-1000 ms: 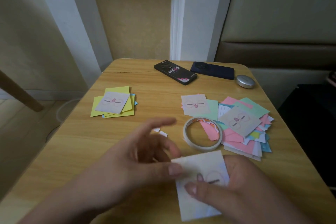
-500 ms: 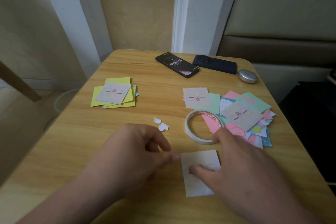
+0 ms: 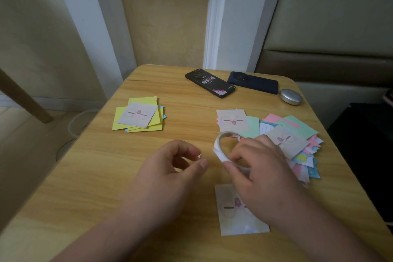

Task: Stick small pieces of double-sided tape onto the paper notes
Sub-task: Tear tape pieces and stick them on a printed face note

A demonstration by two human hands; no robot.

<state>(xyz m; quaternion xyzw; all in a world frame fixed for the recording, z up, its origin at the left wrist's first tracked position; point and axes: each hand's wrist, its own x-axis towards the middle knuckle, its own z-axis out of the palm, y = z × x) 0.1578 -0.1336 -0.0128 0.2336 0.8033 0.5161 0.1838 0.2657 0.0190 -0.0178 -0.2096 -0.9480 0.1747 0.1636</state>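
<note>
Right hand (image 3: 261, 168) grips the tape roll (image 3: 218, 141), fingers curled round its near rim, with the ring tilted up off the table (image 3: 106, 176). Left hand (image 3: 170, 168) hovers just beside it, thumb and forefinger curled close; cannot tell whether they pinch anything. One printed note (image 3: 228, 208) lies flat beneath the right wrist, no tape piece plainly visible on it. Small neat stack (image 3: 138, 116) far left, likely finished. Larger loose pile (image 3: 297, 132) right, likely waiting. Judgement: most notes remain.

Home room, wooden table (image 3: 89, 176), phones (image 3: 210, 83) (padded wall)
</note>
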